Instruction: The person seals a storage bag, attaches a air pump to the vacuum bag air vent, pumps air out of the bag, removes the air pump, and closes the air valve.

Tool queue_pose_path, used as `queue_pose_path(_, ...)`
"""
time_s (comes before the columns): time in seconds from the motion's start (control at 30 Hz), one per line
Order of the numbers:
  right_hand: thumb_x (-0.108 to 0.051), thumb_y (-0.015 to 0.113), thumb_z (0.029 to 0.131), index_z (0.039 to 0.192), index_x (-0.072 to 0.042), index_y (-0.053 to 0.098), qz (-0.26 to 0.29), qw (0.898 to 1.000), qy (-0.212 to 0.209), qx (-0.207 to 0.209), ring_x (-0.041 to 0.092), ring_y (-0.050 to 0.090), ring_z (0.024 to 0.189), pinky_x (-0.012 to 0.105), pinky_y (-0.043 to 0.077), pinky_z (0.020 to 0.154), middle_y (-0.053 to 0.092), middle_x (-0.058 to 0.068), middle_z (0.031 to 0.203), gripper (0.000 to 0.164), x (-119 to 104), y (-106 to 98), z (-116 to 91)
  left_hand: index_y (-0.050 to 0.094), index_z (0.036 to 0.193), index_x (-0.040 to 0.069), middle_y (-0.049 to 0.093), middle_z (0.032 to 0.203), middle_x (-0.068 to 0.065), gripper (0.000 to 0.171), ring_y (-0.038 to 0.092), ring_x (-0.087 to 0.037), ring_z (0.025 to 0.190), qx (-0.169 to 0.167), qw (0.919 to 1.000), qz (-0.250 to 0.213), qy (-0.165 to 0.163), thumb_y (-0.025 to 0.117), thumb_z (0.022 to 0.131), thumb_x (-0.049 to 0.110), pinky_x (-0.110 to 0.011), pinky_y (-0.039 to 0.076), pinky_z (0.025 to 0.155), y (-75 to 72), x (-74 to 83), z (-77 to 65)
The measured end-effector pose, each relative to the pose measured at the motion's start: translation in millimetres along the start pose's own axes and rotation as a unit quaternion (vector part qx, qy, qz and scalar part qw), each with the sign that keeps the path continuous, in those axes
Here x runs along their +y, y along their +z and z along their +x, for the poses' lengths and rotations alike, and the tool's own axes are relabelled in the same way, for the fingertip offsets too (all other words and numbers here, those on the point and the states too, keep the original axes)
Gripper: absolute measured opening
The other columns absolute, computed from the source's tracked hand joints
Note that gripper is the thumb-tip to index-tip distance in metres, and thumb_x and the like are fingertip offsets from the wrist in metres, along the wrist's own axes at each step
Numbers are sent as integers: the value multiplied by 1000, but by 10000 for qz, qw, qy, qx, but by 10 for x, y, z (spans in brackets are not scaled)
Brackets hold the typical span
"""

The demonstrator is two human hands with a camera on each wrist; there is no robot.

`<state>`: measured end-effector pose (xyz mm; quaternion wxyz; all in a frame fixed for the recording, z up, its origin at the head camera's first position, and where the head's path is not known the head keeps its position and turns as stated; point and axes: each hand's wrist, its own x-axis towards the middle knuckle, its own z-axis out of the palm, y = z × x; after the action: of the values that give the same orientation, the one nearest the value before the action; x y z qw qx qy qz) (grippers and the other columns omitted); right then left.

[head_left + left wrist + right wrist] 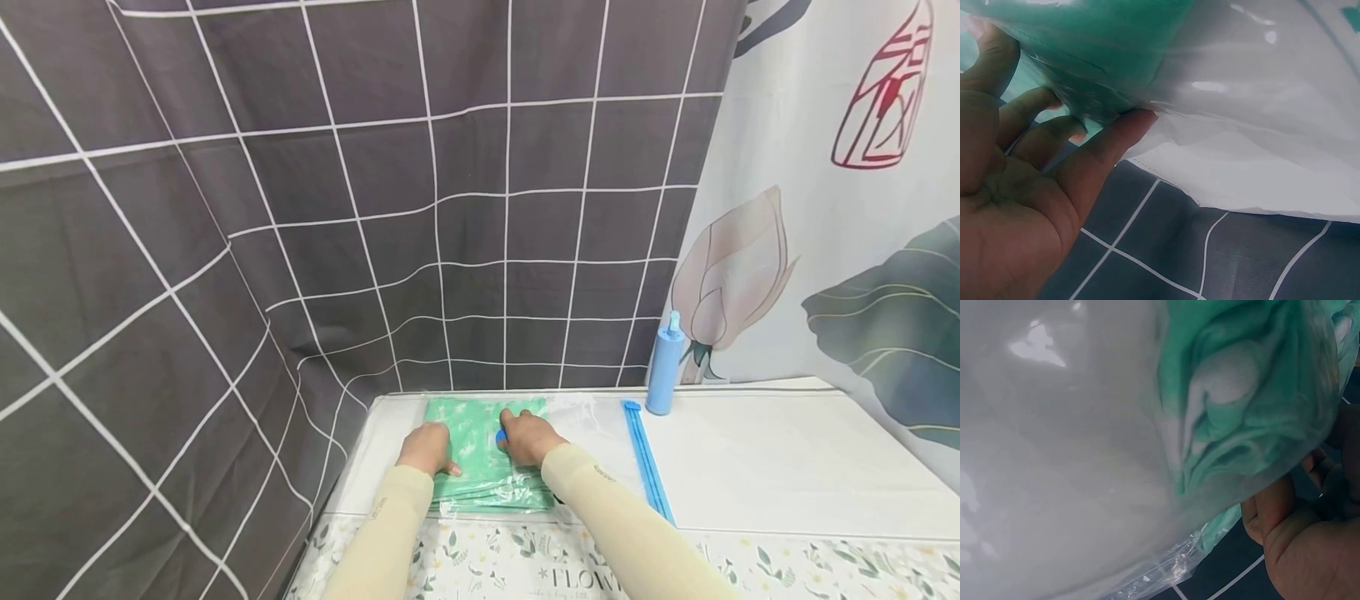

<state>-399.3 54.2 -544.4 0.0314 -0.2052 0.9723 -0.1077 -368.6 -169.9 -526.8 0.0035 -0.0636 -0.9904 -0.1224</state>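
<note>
Keeping the clear bag point(588, 425) flat beneath the left grip point(427, 452), released, with its fingers loose, should help the right grip point(529, 439), which appears to grasp a blue cap point(501, 436) between fingers and thumb; gentle, even pressure seems best, as thin film may crease. Left of the upright blue cylinder point(664, 371), on the worktop point(765, 458), the bag looks glossy and wrinkled around folded green cloth point(471, 446) with white patches.

2 sleeved arms point(618, 518) reach forward, left hand point(429, 450) loosely spread, right hand point(529, 438) curled.
</note>
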Motion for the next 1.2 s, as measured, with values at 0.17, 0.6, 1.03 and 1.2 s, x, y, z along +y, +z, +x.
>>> queue_pose_path(0.17,-24,66,114,123,-11,58,5,10000,-47,-80,38,73,103,54,67,91,68,20,111,18,-131,-189,-155,80,95,0,75,84,-12,52,70,-29,79,-42,10000,19,-16,105,62,31,-56,69,94,-77,51,-42)
queue_pose_path(0.6,-12,67,114,143,-14,68,1438,9877,-534,289,32,73,100,53,66,94,70,24,126,29,96,-358,-281,83,97,2,82,92,-14,51,78,-31,85,-93,9996,266,-62,107,62,31,-54,70,94,137,-62,176)
queue_pose_path(1.03,-20,81,99,133,13,60,1672,9736,744,1365,49,77,108,61,68,92,76,33,119,51,1576,-909,-1145,83,97,3,82,89,-12,46,79,-29,85,-41,9993,362,-46,102,65,30,-50,71,96,-181,172,-52)
queue_pose_path(1.2,-20,78,96,129,17,62,1200,9745,1514,1145,51,75,107,67,63,97,75,37,118,52,2052,-802,-1471,83,101,3,85,98,-15,53,82,-32,93,-78,9990,446,-37,103,62,33,-51,71,95,-180,145,-40)
